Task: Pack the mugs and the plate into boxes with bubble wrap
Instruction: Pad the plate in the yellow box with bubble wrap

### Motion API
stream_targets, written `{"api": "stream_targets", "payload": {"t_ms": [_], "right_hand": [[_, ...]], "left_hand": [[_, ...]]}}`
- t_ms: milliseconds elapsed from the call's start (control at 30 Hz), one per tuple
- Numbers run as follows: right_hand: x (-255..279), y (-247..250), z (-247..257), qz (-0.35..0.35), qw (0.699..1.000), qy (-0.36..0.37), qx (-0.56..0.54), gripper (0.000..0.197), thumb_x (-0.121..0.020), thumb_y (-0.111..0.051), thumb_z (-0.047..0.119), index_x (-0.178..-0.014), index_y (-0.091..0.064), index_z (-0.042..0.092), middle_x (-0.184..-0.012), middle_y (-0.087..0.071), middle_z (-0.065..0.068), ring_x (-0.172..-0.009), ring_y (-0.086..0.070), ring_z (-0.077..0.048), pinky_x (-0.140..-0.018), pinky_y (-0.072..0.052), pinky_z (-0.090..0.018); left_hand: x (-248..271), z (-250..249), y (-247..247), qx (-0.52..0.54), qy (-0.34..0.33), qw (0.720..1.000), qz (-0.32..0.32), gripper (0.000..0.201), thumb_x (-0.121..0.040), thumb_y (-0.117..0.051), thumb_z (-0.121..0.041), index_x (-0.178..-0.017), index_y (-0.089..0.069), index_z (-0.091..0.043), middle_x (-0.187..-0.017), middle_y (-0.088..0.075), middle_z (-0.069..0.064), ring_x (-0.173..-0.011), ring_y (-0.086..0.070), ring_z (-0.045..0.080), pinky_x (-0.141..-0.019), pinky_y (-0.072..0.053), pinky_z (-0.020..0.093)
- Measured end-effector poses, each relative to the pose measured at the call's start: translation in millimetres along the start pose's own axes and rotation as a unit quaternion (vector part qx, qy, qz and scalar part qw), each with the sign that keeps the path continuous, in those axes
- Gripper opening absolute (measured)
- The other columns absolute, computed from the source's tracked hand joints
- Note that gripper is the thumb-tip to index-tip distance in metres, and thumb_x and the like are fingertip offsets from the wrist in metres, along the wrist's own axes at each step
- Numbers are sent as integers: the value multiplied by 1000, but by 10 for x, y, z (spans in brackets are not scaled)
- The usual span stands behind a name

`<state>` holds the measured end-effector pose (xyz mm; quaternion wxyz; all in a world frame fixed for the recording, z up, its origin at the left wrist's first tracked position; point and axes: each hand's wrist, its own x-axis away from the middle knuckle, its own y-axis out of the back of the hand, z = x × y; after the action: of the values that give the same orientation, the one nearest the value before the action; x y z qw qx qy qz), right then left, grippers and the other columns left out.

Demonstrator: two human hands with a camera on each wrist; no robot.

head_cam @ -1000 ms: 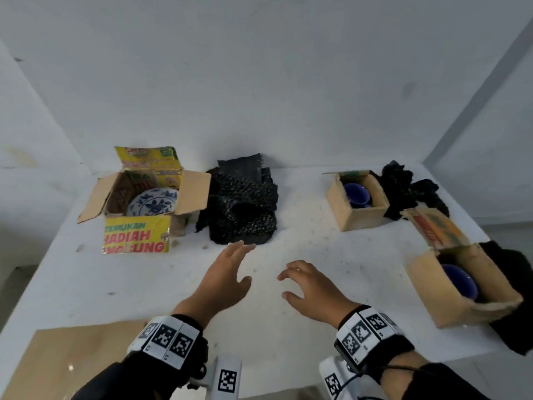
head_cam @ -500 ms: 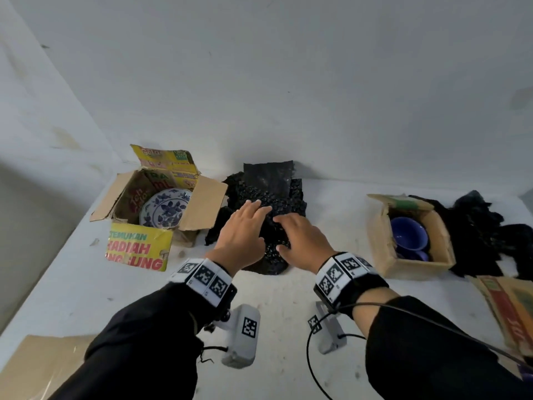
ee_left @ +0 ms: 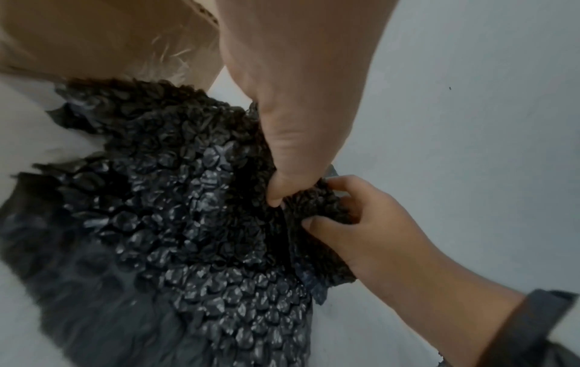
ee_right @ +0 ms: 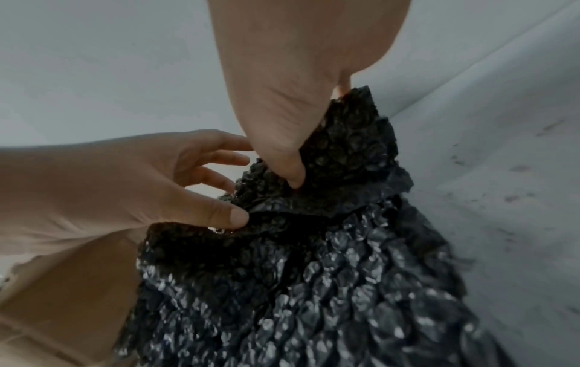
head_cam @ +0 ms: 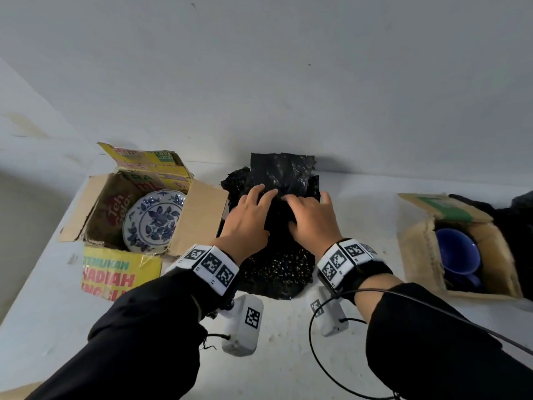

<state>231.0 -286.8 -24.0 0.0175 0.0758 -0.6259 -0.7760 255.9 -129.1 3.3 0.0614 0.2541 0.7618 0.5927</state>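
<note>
A stack of black bubble wrap lies at the middle of the white table, against the wall. Both hands are on its top sheet. My left hand pinches the sheet's edge, thumb underneath. My right hand grips the same sheet beside it, fingers and thumb curled round a fold. A blue-and-white floral plate leans inside the open yellow printed box on the left. A blue mug sits in a small brown box on the right.
More black bubble wrap lies behind the mug box at the right edge. The plate box's brown flap stands close to my left hand. A flat piece of cardboard shows at the bottom left corner. The wall rises just behind the stack.
Both hands went from hovering over bare table to the bubble wrap stack, then slid to its far part and took hold of the top sheet. My head moved closer and leftward.
</note>
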Motion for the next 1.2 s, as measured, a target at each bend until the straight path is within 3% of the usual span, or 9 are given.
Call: {"api": "stream_targets", "payload": {"t_ms": [133, 233, 433, 567, 667, 733, 867, 1033, 1200], "right_hand": [[-37, 144, -1, -78, 994, -4, -80, 25, -71, -60, 9, -96, -63, 12, -78, -66, -4, -73, -61, -29, -79, -42, -41], [-46, 339, 7, -91, 987, -14, -131, 24, -73, -59, 7, -96, -62, 12, -83, -64, -4, -75, -58, -28, -62, -43, -33], [-131, 814, 35, -159, 970, -13, -182, 24, -75, -57, 7, -99, -56, 10, -81, -62, -3, -71, -59, -28, -58, -42, -30], [-159, 1134, 146, -160, 954, 20, -251, 36, -77, -50, -4, -105, -44, 18, -89, -64, -6, -48, -46, -16, -54, -43, -32], [-161, 1267, 284, -145, 945, 56, -286, 35, -73, -44, -9, -101, -48, 13, -84, -58, -8, -58, -50, -26, -57, -45, -39], [-167, 1319, 375, -130, 945, 75, -290, 35, -70, -43, -12, -94, -54, 9, -84, -55, -8, -66, -50, -26, -62, -45, -38], [-189, 1378, 563, -72, 960, 105, -250, 30, -70, -52, -10, -91, -59, 10, -90, -45, -2, -69, -49, -23, -63, -42, -33], [-286, 1219, 1022, -3, 967, 169, -193, 33, -79, -72, 26, -105, -60, 10, -106, -46, -5, -93, -48, -17, -75, -38, -25], [-565, 976, 1586, -87, 972, 177, -128, 18, -77, -64, 3, -87, -72, 15, -92, -64, -3, -88, -51, -27, -76, -41, -39]], "left_hand": [[-124, -51, 87, -30, -17, 999, -27, 66, -80, -64, -23, -139, -37, -21, -146, -31, 4, -122, -40, 29, -92, -45, 39], [-167, -117, 204, -14, -26, 995, -101, 41, -80, -60, -24, -120, -52, -19, -129, -51, 3, -108, -46, 29, -85, -39, 39], [-96, -197, 624, 66, -53, 975, -207, 35, -78, -62, -14, -111, -55, -19, -99, -68, 2, -93, -54, 31, -71, -29, 31], [49, -249, 980, 181, -83, 955, -219, 40, -75, -56, 1, -112, -46, -12, -86, -65, 6, -70, -55, 29, -56, -36, 33], [187, -185, 1138, 215, -91, 945, -231, 38, -70, -50, 10, -99, -38, -12, -76, -53, 8, -58, -43, 26, -48, -25, 29], [300, -110, 1206, 197, -105, 948, -226, 34, -68, -48, 13, -89, -39, -13, -74, -50, 11, -61, -38, 26, -52, -24, 30], [541, 167, 1263, 142, -92, 956, -240, 35, -70, -54, 13, -77, -54, -21, -81, -54, -6, -73, -48, 19, -56, -35, 22], [907, 715, 1216, 130, -37, 938, -321, 37, -68, -61, 13, -85, -71, -17, -93, -64, -3, -82, -56, 13, -65, -43, 22], [1069, 1335, 1058, 210, 64, 911, -349, 49, -72, -51, 10, -105, -66, -23, -100, -63, -6, -89, -61, 16, -77, -52, 33]]}}
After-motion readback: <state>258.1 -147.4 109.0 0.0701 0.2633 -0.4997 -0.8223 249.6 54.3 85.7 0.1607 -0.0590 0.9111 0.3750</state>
